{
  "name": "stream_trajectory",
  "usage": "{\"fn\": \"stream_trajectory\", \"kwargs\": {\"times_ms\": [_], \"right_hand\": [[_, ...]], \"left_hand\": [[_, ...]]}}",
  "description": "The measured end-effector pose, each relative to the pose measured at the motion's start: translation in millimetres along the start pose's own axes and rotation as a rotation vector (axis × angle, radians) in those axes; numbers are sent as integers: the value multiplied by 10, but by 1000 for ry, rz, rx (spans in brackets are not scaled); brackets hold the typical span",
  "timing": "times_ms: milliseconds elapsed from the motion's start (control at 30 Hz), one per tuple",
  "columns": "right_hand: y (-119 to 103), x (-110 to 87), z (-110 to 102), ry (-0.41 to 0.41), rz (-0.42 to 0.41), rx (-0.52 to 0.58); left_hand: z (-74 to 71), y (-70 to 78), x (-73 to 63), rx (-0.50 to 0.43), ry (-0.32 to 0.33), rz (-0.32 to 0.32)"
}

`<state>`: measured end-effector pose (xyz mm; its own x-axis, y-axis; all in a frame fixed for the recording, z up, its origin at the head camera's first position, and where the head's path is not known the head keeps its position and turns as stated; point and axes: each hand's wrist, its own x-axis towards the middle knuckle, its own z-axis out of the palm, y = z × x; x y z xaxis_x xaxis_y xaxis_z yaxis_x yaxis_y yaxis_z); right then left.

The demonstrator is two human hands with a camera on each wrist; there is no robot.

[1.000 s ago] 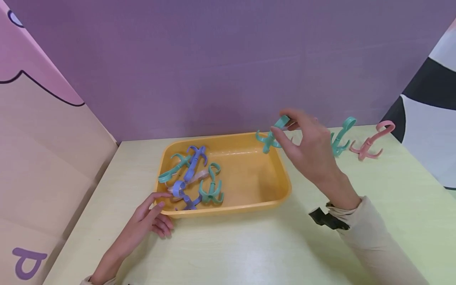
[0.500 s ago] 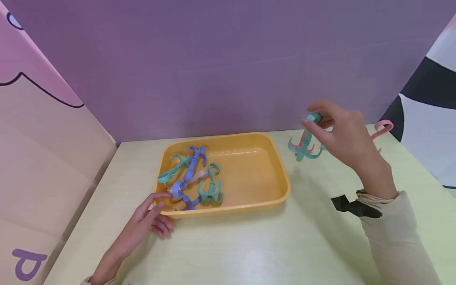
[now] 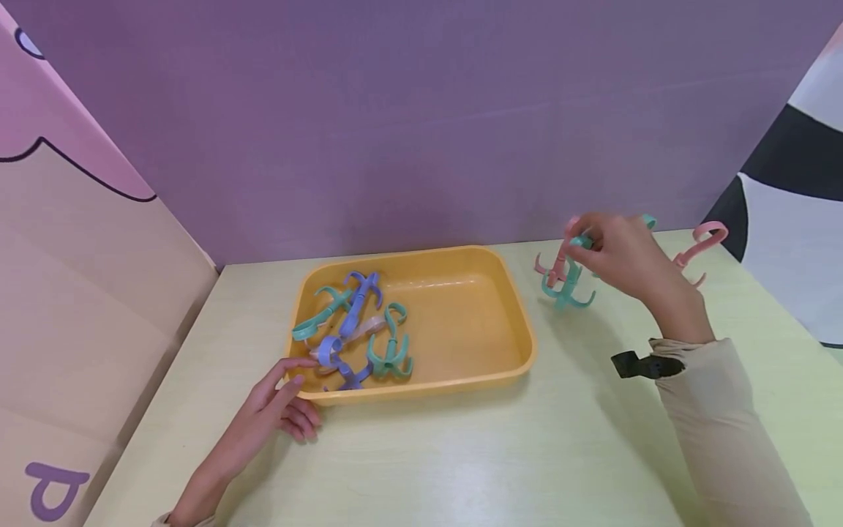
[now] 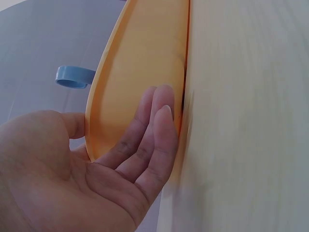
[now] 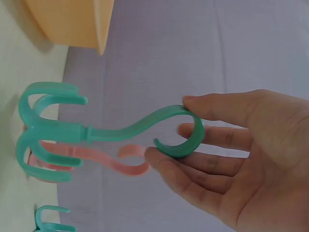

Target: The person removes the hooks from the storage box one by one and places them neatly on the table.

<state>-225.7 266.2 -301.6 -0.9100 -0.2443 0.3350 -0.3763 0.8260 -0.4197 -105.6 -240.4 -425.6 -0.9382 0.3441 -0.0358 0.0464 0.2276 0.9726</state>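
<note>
A green four-pronged hanging hook (image 3: 566, 293) stands upright with its prongs down at the table. My right hand (image 3: 626, 256) pinches its curled top between thumb and fingers. In the right wrist view the same green hook (image 5: 111, 134) shows whole; whether its prongs touch the table is hard to tell. Just behind it stands a pink hook (image 3: 558, 265). At the left, my left hand (image 3: 273, 406) holds the near-left corner of a yellow tray (image 3: 461, 380), thumb and forefinger over the rim (image 4: 91, 111), other fingers along the outer wall.
In the tray's left half lie several hooks: a green one (image 3: 391, 359), another green one (image 3: 323, 315), a purple one (image 3: 358, 304) and more. A second pink hook (image 3: 707, 241) stands farther right, and another green hook (image 3: 649, 221) is mostly behind my right hand. A purple backdrop (image 3: 421, 132) closes the table's far edge.
My right hand has carried the green hook from over the tray's right edge rightward, then lowered it to the table beside the pink hook. The left hand and tray have stayed put.
</note>
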Motion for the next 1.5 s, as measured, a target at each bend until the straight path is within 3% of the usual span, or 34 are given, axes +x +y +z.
{"fn": "stream_trajectory", "kwargs": {"times_ms": [333,567,867,1000,1200,1500], "right_hand": [[79,4,-10,-164,59,-34],[-104,-29,-44,-144,77,-59],[-488,-85,46,-32,-46,-44],[-603,-100,121,-26,-104,-31],[-711,-108,250,-31,-122,-62],[-1000,-192,590,-22,-272,-117]], "left_hand": [[9,11,19,3,-4,6],[-2,17,22,7,-2,8],[0,11,21,10,-7,5],[11,18,31,10,-12,20],[30,36,45,8,-16,24],[-6,80,-16,18,-18,29]]}}
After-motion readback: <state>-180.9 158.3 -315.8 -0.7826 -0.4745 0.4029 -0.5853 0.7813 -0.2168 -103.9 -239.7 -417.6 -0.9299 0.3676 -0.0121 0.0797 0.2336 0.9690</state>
